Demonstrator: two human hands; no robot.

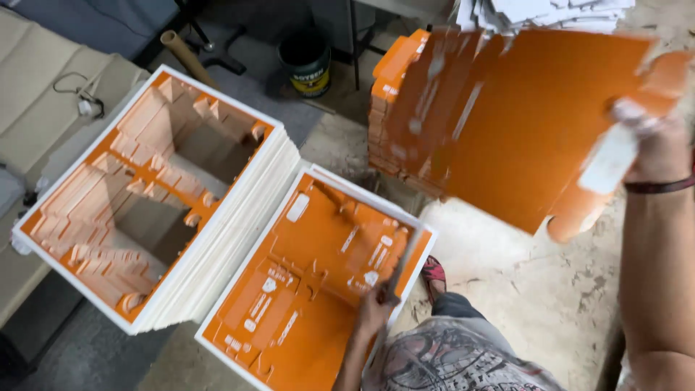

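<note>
Orange card sheet | gripped at right edge by right hand; raised

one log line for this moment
left hand: on orange printed sheet | right hand: lifts orange die-cut sheet | beside: punched-out sheet stack

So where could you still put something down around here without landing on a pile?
Bare concrete floor lies open between the printed orange sheet stack, the right hand lifting an orange die-cut sheet, and the knee. The left side is crowded: the punched-out sheet stack butts against it.
</note>
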